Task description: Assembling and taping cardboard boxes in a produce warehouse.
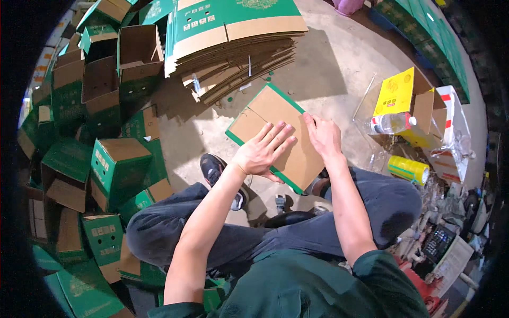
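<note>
Between my knees is a cardboard box point(283, 108), its brown flaps folded inward on top and a green rim around them. My left hand point(265, 151) lies flat across the flaps with fingers stretched, its thumb over the near left edge. At the right edge, my right hand point(322, 137) grips the box with bent fingers; their tips are partly hidden. The box's side walls and underside cannot be seen well from above.
Ahead lies a tall stack of flattened green cartons point(238, 32). Open green boxes point(119, 164) pile up on the left. On the right are a yellow carton point(395, 93), a yellow tape roll point(408, 169), clear plastic scraps and a black keypad device point(439, 244).
</note>
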A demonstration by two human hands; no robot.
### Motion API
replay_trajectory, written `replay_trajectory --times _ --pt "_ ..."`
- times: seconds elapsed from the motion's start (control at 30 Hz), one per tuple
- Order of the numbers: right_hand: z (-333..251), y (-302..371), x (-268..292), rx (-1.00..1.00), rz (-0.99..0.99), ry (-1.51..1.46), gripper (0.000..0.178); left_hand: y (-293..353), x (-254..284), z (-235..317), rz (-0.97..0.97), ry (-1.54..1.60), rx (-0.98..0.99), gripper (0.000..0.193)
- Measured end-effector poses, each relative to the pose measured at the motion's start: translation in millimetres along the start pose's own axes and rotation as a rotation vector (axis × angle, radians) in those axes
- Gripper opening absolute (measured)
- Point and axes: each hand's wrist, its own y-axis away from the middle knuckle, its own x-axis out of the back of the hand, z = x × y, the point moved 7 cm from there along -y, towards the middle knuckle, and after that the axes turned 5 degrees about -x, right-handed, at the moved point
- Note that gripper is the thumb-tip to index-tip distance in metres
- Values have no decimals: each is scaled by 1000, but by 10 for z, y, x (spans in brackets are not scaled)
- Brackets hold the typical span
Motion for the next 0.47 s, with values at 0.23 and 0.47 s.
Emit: replay_trajectory --times 0.23,0.47 --pt "41 -118 52 34 44 32 56 -113 -110 102 -17 -20 16 130" --pt "14 -170 52 -23 62 93 54 -188 -142 105 -27 -72 17 126"
